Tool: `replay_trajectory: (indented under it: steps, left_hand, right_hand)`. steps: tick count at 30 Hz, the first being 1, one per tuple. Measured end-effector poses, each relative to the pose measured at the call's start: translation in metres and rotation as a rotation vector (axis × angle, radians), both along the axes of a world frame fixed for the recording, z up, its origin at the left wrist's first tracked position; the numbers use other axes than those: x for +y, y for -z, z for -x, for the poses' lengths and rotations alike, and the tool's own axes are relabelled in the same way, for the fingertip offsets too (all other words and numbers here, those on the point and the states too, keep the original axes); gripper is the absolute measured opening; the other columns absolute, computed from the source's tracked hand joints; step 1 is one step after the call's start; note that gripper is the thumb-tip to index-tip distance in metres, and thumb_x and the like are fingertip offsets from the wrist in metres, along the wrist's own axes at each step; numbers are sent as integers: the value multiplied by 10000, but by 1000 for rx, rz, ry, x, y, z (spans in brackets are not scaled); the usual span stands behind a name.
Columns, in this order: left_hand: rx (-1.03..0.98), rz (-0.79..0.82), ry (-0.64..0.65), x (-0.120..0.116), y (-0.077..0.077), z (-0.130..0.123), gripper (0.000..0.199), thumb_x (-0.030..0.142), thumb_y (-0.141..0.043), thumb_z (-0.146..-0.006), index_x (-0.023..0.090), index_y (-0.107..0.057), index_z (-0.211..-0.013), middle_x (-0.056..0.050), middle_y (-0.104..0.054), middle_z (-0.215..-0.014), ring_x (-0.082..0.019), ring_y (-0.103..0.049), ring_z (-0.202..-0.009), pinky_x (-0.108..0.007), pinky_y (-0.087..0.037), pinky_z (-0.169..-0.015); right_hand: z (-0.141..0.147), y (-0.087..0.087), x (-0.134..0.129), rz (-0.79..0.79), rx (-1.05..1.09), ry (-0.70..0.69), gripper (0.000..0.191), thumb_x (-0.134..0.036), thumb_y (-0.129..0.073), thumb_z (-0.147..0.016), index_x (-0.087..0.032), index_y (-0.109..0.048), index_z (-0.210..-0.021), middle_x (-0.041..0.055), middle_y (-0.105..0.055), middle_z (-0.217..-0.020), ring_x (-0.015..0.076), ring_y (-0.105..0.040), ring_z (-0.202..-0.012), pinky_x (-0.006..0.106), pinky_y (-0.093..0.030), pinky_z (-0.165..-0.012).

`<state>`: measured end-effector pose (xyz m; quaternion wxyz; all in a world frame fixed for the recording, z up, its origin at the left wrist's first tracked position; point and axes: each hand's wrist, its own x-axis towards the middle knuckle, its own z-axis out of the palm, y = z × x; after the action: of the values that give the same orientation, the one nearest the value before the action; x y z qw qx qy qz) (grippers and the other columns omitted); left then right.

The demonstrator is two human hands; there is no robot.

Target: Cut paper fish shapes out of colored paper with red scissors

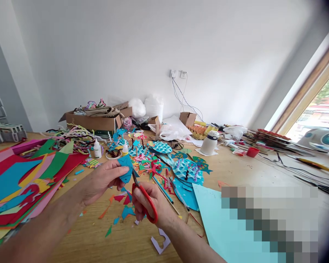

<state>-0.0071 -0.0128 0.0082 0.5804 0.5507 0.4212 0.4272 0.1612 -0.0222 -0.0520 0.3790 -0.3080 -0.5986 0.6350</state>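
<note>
Pinched in my left hand (pixel 105 179) is a piece of blue paper (pixel 125 168) with pencil-like lines drawn on it. My right hand (pixel 156 202) grips red-handled scissors (pixel 149 204), whose dark blades point up and meet the right edge of the paper. Part of the blades is hidden by the paper. Below both hands, blue paper scraps (pixel 128 212) and other coloured offcuts lie on the wooden table (pixel 99 239). A pale purple offcut (pixel 161 241) rests near my right wrist.
Stacked coloured sheets (pixel 14 182) cover the left side. Glue bottles (pixel 97 149), blue decorated paper pieces (pixel 186 170) and pencils (pixel 163 190) lie ahead. A light blue sheet (pixel 213 215) is at right. Farther back are a cardboard box (pixel 92 122) and a white bottle (pixel 209 143).
</note>
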Motion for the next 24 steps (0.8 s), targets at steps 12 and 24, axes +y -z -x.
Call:
replay_trajectory:
  steps: [12, 24]
  left_hand:
    - [-82, -4, -5, -3, 4, -10, 259, 367, -698, -711, 172, -591, -578, 39, -592, -546, -102, -479, -509, -233, -414, -516]
    - [-67, -3, -27, -4, 3, -10, 256, 359, -718, -680, 171, -589, -564, 41, -591, -526, -102, -481, -500, -234, -416, -516]
  right_hand:
    - [-1, 3, 1, 3, 63, 6, 571, -724, -595, -668, -171, -468, -611, -72, -440, -427, 58, -434, -328, 163, -316, -333]
    - [-1, -3, -1, -42, -16, 50, 587, -747, -550, -680, -181, -435, -578, -74, -424, -404, 53, -401, -317, 156, -280, -321]
